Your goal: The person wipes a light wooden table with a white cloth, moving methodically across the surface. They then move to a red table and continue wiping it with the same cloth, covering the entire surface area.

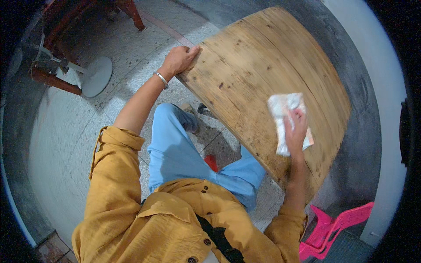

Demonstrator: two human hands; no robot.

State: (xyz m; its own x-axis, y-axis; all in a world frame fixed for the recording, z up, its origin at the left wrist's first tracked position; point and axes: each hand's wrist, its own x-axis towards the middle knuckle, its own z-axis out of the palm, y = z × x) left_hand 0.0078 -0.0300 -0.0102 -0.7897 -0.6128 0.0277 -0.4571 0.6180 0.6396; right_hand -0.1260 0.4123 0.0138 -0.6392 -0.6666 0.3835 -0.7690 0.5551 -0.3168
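A wooden table point(245, 65) with several planks and dark knots fills the right half of the view. My right hand point(297, 127) presses a white cloth point(280, 105) with orange patches against the tabletop, right of its middle; hand and cloth are a little blurred. At the table's left corner my left hand point(179, 60) grips the edge, thumb on top, its other fingers partly hidden. A silver bracelet point(161, 80) circles that wrist.
A pink plastic chair point(329, 230) stands at the lower right. At the upper left are reddish-brown wooden furniture legs point(131, 13) and a round white stand base point(97, 76) on the speckled floor point(74, 131). Behind the table runs a grey-and-white wall point(364, 39).
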